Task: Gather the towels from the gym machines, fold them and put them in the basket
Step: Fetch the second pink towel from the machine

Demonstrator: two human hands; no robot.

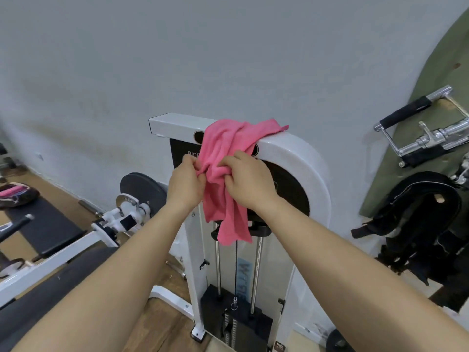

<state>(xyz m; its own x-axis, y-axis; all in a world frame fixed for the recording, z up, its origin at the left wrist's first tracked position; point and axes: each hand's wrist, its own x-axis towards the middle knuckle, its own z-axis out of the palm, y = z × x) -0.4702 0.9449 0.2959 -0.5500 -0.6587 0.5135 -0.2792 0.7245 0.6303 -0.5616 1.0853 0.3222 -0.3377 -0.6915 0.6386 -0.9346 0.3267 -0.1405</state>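
At the centre of the frame the pink towel (223, 158) hangs over the top of the white weight machine (291, 153), bunched in the grip of the left hand (186, 184) and right hand (247, 181), both curled tight on it. Lifting off, folding and basketing seem left. Far left, a dark holder (15, 196) with something pink may be the basket; guide rods (256, 270) stand below the towel

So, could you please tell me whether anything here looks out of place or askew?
Yes: a pink towel lies crumpled over the top of the white weight-stack machine and hangs down its front, where no cloth belongs. The left hand and right hand both grip its bunched middle. Nothing else stands out.
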